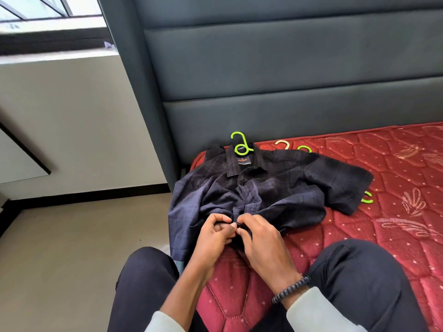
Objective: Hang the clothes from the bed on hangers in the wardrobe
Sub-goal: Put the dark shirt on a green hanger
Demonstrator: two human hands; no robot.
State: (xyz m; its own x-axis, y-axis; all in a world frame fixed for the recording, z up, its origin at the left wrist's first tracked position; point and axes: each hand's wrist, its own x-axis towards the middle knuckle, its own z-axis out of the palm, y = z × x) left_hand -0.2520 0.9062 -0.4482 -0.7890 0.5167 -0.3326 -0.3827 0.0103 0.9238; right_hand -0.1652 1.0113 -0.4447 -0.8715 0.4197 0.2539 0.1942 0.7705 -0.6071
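A dark plaid shirt [263,188] lies at the bed's [395,164] head-end corner, on a green hanger [241,146]. The left hand [212,236] and right hand [261,238] pinch its front placket, fingers curled on cloth.

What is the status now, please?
Both hands, left hand and right hand, pinch shirt placket. Shirt on green hanger, on mattress. Nothing blocks.

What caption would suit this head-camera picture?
Both hands, left and right, pinch the front of a dark checked shirt on a green hanger on the red mattress.
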